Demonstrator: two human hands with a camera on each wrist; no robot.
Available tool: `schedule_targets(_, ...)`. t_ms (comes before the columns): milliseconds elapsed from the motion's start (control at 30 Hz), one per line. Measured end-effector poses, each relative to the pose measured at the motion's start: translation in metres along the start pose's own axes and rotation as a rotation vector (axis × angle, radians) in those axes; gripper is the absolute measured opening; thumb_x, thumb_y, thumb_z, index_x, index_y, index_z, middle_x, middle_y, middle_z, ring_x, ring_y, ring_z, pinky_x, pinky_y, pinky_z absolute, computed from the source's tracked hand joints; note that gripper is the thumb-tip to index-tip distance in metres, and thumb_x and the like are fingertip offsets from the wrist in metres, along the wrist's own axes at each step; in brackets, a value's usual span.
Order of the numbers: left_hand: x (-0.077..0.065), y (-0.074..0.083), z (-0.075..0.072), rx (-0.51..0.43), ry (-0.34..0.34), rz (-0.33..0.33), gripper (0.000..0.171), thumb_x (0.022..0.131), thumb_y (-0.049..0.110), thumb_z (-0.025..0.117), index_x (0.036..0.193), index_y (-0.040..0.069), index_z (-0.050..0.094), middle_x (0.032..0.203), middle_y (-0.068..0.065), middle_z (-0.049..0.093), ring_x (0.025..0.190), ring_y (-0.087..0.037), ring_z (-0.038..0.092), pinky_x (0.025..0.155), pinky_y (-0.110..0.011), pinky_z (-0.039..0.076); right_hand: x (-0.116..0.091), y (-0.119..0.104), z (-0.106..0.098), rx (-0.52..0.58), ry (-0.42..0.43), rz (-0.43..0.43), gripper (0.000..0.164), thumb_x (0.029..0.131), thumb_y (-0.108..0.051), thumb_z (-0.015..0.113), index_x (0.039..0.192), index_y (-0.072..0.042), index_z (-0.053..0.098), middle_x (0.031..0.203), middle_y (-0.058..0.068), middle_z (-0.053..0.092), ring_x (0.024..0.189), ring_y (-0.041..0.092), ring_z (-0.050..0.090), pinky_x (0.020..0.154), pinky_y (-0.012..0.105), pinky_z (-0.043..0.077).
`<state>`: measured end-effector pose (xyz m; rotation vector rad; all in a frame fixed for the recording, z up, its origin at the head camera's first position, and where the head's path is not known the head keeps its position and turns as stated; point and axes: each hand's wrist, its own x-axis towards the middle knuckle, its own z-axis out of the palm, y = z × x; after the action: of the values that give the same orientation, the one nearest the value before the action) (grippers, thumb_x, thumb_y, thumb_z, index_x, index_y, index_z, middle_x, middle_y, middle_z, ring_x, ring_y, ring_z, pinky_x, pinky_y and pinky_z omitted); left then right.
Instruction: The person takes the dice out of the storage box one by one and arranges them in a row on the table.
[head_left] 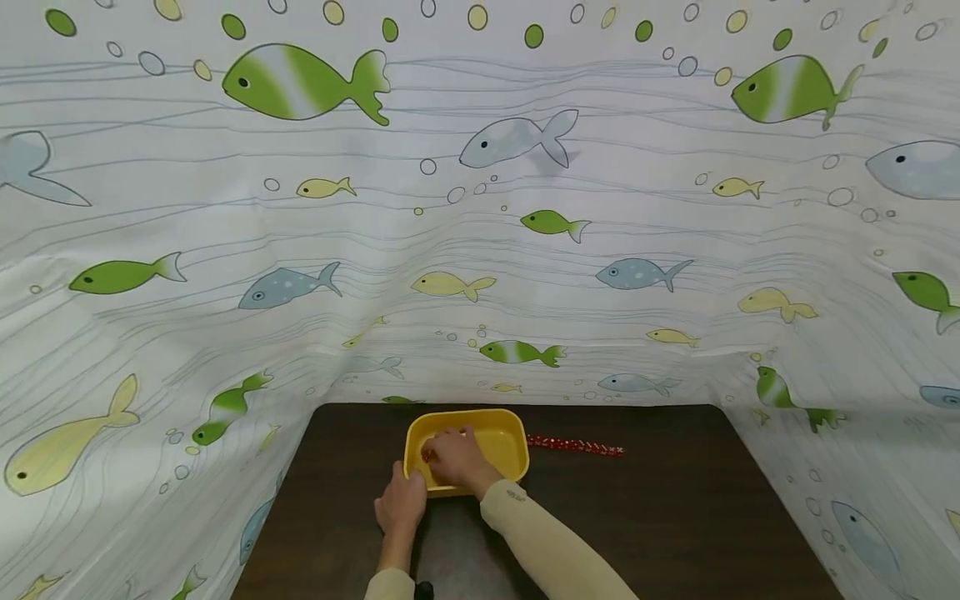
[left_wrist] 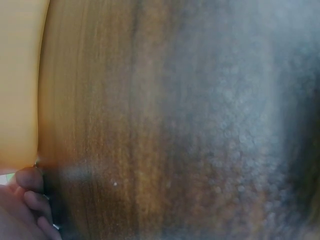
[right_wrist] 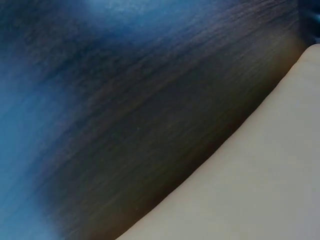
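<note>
A yellow plastic tray (head_left: 501, 419) with rounded corners sits on the dark table. My left hand (head_left: 402, 498) grips its near left corner; in the left wrist view, curled fingers (left_wrist: 35, 197) show beside the tray's wall (left_wrist: 19, 85). Reaching over the near rim, my right hand (head_left: 455, 457) is down inside the tray's left half. Small red dice (head_left: 428, 455) show at its fingertips, pinched there and partly hidden by the hand. To the tray's right, a line of red dice with white pips (head_left: 576, 446) runs across the table, starting close to the tray's wall.
The dark wood-grain table (head_left: 675, 517) ends at a fish-patterned white cloth (head_left: 645, 225) behind and at both sides. A pale sleeve (head_left: 551, 537) covers the right forearm and fills the lower right of the right wrist view. A small black object (head_left: 424, 590) lies by the left cuff.
</note>
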<state>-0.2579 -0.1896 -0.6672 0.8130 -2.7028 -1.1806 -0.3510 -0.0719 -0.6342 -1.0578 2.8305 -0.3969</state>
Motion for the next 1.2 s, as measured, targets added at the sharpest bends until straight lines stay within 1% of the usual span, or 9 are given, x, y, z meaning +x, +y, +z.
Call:
schedule_targets(133,-0.002,-0.006,-0.007,-0.013,0.009,-0.002,0.055,0.105,0.03,0.034,0.15,0.001,0.047,0.11,-0.026,0.073,0.086,-0.041,0.066,0.09,-0.063,0.039,-0.002,-0.003,0.0,-0.01,-0.008,0.0,0.015,0.098,-0.028,0.075,0.112,-0.029,0.08,0.102,-0.014,0.075,0.11,0.017,0.062,0.114,0.058,0.039)
schedule_targets(267,0.0,-0.008,-0.008,-0.015,0.012,-0.004,0.053,0.105,0.03,0.033,0.15,0.004,0.045,0.106,-0.023,0.073,0.083,-0.038,0.065,0.087,-0.06,0.038,-0.002,0.001,0.0,-0.011,-0.016,0.012,0.01,0.097,-0.031,0.076,0.106,-0.03,0.079,0.098,-0.015,0.074,0.106,0.015,0.06,0.115,0.058,0.037)
schedule_targets(533,-0.002,-0.006,-0.007,-0.012,-0.016,0.003,0.054,0.105,0.029,0.032,0.148,0.0,0.044,0.11,-0.027,0.071,0.087,-0.041,0.065,0.09,-0.064,0.039,-0.007,0.004,-0.006,-0.01,-0.029,0.022,0.001,0.098,-0.031,0.076,0.098,-0.031,0.076,0.089,-0.015,0.069,0.101,0.015,0.058,0.116,0.059,0.036)
schedule_targets(667,-0.006,-0.004,-0.007,-0.002,-0.022,-0.003,0.055,0.105,0.029,0.031,0.149,-0.002,0.044,0.111,-0.027,0.071,0.089,-0.042,0.065,0.092,-0.065,0.038,-0.01,0.006,-0.006,-0.027,-0.033,0.014,0.004,0.1,-0.032,0.074,0.096,-0.031,0.075,0.087,-0.016,0.068,0.1,0.014,0.057,0.117,0.059,0.036)
schedule_targets(800,-0.009,-0.002,-0.007,0.001,-0.028,-0.011,0.056,0.105,0.029,0.031,0.15,-0.003,0.044,0.114,-0.028,0.071,0.093,-0.043,0.065,0.092,-0.064,0.038,-0.013,0.008,-0.006,-0.013,-0.02,0.014,0.005,0.098,-0.032,0.075,0.094,-0.03,0.074,0.083,-0.017,0.066,0.097,0.013,0.057,0.117,0.058,0.036)
schedule_targets(867,-0.01,0.001,-0.007,0.004,-0.03,-0.009,0.057,0.105,0.029,0.031,0.15,-0.004,0.044,0.116,-0.029,0.07,0.094,-0.044,0.065,0.092,-0.064,0.038,-0.015,0.01,-0.008,0.009,-0.006,0.026,0.006,0.097,-0.03,0.076,0.092,-0.029,0.074,0.08,-0.017,0.064,0.094,0.012,0.055,0.114,0.055,0.037)
schedule_targets(933,-0.01,0.003,-0.006,0.008,-0.034,-0.008,0.057,0.105,0.029,0.031,0.15,-0.004,0.044,0.118,-0.03,0.07,0.096,-0.046,0.065,0.093,-0.065,0.038,-0.016,0.012,-0.01,0.037,0.015,0.046,0.007,0.096,-0.028,0.076,0.09,-0.028,0.072,0.078,-0.016,0.062,0.088,0.011,0.054,0.107,0.051,0.038)
schedule_targets(1067,-0.007,0.006,-0.005,0.021,-0.044,-0.017,0.058,0.105,0.028,0.03,0.151,-0.004,0.043,0.121,-0.031,0.069,0.099,-0.047,0.065,0.093,-0.065,0.038,-0.018,0.018,-0.014,0.098,0.063,0.081,0.006,0.095,-0.025,0.075,0.093,-0.026,0.07,0.08,-0.015,0.062,0.082,0.009,0.053,0.093,0.042,0.035)
schedule_targets(1200,-0.003,0.006,-0.003,0.032,-0.072,-0.034,0.059,0.103,0.029,0.03,0.15,-0.004,0.043,0.122,-0.031,0.068,0.1,-0.046,0.065,0.093,-0.063,0.038,-0.019,0.024,-0.02,0.137,0.084,0.076,0.008,0.095,-0.026,0.078,0.099,-0.026,0.071,0.089,-0.016,0.068,0.086,0.008,0.056,0.095,0.044,0.035)
